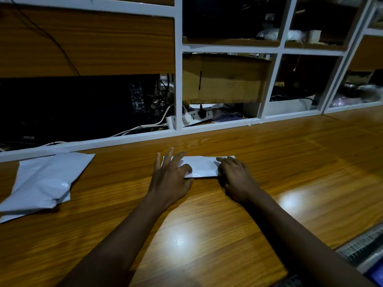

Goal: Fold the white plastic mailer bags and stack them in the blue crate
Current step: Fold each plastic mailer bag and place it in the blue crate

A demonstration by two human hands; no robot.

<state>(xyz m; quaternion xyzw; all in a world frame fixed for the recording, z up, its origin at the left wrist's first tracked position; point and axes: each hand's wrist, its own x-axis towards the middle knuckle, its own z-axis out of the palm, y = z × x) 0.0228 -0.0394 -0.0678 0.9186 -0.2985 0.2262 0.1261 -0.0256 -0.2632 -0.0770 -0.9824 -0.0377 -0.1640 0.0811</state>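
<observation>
A white mailer bag, folded into a small flat rectangle, lies on the wooden table ahead of me. My left hand rests on its left end with fingers spread and straight. My right hand covers its right end, fingers curled down onto the plastic; I cannot tell whether it presses or pinches. A loose pile of unfolded white mailer bags lies at the table's left. A blue corner shows at the bottom right; I cannot tell whether it is the crate.
White-framed shelving runs along the table's far edge, holding a cardboard box, a power strip with cables and dim clutter. A grey gridded surface lies beyond the table's right front corner.
</observation>
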